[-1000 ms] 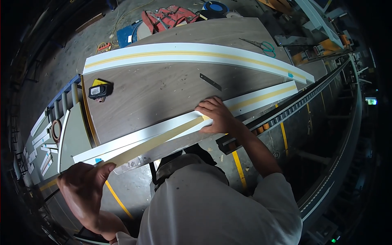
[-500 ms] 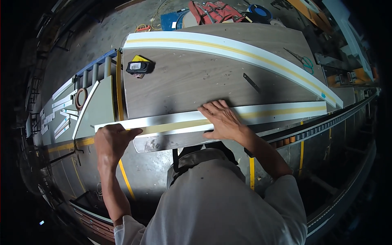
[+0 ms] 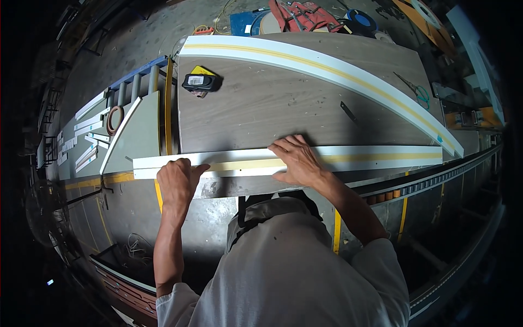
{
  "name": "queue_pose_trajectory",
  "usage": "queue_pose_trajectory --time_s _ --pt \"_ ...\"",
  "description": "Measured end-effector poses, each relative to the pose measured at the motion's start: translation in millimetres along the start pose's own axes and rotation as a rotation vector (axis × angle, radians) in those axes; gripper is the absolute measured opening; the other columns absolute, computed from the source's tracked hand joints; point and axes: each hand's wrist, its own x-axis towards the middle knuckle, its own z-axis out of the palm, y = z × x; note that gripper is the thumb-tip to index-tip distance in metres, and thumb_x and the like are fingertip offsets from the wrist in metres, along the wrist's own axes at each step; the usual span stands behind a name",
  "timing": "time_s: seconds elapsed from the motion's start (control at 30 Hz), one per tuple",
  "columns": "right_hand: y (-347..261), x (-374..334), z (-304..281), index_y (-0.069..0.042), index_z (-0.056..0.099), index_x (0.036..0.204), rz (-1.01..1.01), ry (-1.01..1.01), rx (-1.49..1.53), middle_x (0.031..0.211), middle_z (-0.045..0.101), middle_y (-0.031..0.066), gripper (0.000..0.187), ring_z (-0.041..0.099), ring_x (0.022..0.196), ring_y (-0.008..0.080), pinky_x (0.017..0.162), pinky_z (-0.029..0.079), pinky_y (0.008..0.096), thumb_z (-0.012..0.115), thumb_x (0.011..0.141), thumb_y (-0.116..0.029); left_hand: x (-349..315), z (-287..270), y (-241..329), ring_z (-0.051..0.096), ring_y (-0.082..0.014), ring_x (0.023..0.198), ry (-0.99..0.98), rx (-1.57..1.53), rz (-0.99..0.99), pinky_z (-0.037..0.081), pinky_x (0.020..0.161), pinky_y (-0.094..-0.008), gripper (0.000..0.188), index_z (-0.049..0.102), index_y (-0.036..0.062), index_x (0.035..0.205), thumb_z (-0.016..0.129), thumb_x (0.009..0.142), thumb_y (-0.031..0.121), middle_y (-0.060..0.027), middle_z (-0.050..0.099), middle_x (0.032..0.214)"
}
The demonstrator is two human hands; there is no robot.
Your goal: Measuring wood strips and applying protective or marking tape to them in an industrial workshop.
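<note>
A long white strip with a yellow band [image 3: 370,157] lies along the near edge of a grey wood-grain board [image 3: 272,103]. My left hand [image 3: 177,182] grips the strip near its left end, fingers curled over its edge. My right hand [image 3: 297,159] presses flat on the strip's middle, fingers spread. A second, longer white strip with a yellow band [image 3: 338,73] lies across the far side of the board.
A black and yellow tape measure [image 3: 200,82] sits on the board's far left. A small dark flat piece [image 3: 348,111] and scissors [image 3: 417,91] lie on the board to the right. White offcuts [image 3: 87,131] and a tape roll [image 3: 114,119] lie on the floor at left; a red bag [image 3: 299,13] beyond.
The near strip has swung from tilted to lying level along the board's near edge. My left hand has risen and moved right onto it; my right hand stayed on its middle.
</note>
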Motion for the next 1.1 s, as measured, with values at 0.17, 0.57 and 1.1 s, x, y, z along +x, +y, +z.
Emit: queue_pose_trajectory --time_s 0.17,0.57,1.1 --pt "4 -2 3 -0.001 0.063 0.125 -0.052 0.023 -0.005 0.126 0.063 0.0133 0.070 0.058 0.115 0.0287 0.105 0.040 0.0423 0.086 0.066 -0.031 7 23 1 0.062 -0.0332 0.049 0.034 0.028 0.064 0.046 0.052 -0.0436 0.057 0.066 0.0025 0.059 0.085 0.072 0.055 -0.0169 0.061 0.054" --pt "5 -2 2 0.000 0.062 0.128 -0.071 -0.002 -0.023 0.128 0.062 0.0156 0.071 0.056 0.119 0.0305 0.107 0.039 0.0437 0.085 0.069 -0.031 13 26 9 0.068 -0.0309 0.057 -0.023 0.065 0.044 0.050 0.056 -0.0411 0.052 0.072 0.0039 0.067 0.085 0.072 0.054 -0.0153 0.067 0.061" --pt "3 -3 2 -0.002 0.062 0.128 -0.050 0.004 -0.031 0.128 0.061 0.0144 0.069 0.055 0.119 0.0302 0.109 0.038 0.0443 0.084 0.070 -0.032 17 28 11 0.065 -0.0345 0.056 0.000 0.045 0.087 0.049 0.055 -0.0430 0.053 0.068 0.0020 0.065 0.087 0.071 0.051 -0.0176 0.064 0.060"
